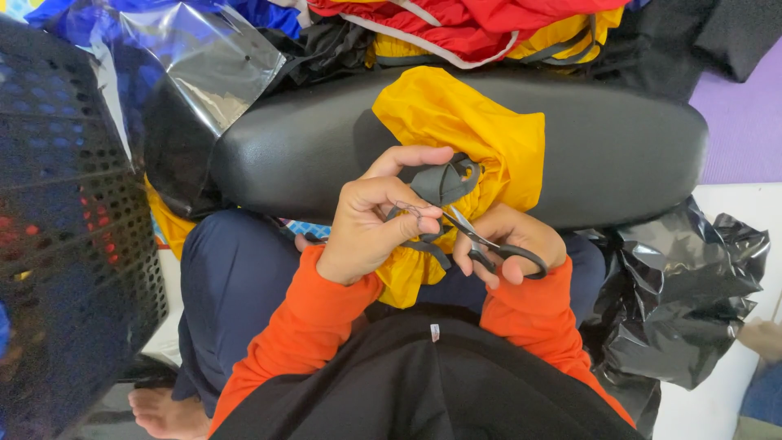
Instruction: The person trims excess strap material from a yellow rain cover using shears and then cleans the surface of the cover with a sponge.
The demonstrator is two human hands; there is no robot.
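The left hand (366, 224) is pinching a grey tab (440, 181) on the yellow garment (464, 134); the right hand (509, 244) is gripping scissors (489, 243), whose blades, working so close, are risking nicked fingertips or fabric

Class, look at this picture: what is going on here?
A seated person in orange sleeves works on a yellow garment draped over a black padded cushion. The left hand pinches a grey strap piece on the garment, while the right hand holds small black-handled scissors with the blades pointed at it.
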